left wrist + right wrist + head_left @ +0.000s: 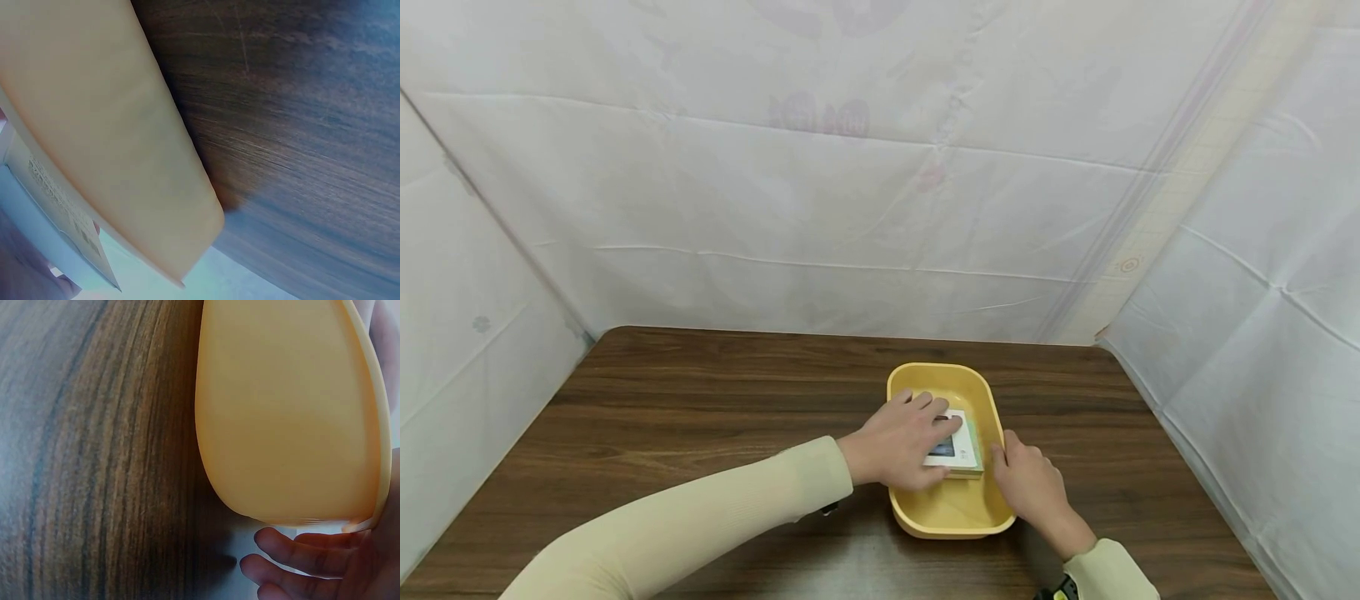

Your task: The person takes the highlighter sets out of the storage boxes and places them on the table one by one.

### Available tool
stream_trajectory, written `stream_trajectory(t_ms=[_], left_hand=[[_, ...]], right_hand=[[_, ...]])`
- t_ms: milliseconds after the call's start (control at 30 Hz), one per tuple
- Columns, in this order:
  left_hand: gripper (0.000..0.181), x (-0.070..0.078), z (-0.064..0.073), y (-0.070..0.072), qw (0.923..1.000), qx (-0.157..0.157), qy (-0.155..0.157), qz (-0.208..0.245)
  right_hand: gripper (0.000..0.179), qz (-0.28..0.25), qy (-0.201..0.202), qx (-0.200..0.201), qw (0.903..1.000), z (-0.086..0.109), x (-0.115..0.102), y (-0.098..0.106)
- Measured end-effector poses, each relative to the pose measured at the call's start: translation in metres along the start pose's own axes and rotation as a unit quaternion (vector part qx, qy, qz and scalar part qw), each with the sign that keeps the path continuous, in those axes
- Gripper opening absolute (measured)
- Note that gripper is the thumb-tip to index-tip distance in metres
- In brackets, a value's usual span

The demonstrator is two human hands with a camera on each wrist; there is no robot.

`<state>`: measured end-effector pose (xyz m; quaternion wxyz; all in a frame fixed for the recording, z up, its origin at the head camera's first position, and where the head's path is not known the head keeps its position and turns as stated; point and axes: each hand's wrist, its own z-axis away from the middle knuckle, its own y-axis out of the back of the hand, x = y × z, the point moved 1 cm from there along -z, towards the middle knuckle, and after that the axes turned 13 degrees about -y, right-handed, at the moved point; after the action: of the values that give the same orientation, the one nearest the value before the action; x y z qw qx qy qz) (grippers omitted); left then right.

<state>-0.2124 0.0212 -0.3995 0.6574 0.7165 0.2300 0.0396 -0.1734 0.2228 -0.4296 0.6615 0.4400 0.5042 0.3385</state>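
Note:
A yellow plastic bin stands on the wooden table. Inside it lies a flat white box with a dark picture on its top face, over a green-edged layer. My left hand reaches across the bin's left rim and holds the box, thumb at its near side and fingers over its top. The left wrist view shows small print on a pale side of the box. At the bin's right rim, my right hand grips the wall, its fingers outside near the corner.
Dark wood-grain table surrounds the bin. White sheeting hangs behind the table's back edge and along both sides. A dark band with yellow shows at the right wrist.

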Motion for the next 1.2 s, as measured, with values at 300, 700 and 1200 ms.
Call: stream_trajectory(t_ms=[300,700,1200], left_hand=[[0.061,-0.002,0.003,0.000,1.0000,0.005,0.001,0.002],[0.059,-0.004,0.008,0.000,0.9996,0.026,-0.002,-0.005],[0.059,-0.007,0.013,0.000,0.9996,0.029,-0.001,0.003]], right_hand=[[0.022,-0.006,-0.004,-0.004,1.0000,0.001,-0.001,0.001],[0.023,-0.010,-0.004,-0.005,0.9999,0.000,-0.001,0.000],[0.023,-0.012,-0.003,-0.009,0.9999,0.000,-0.001,0.001]])
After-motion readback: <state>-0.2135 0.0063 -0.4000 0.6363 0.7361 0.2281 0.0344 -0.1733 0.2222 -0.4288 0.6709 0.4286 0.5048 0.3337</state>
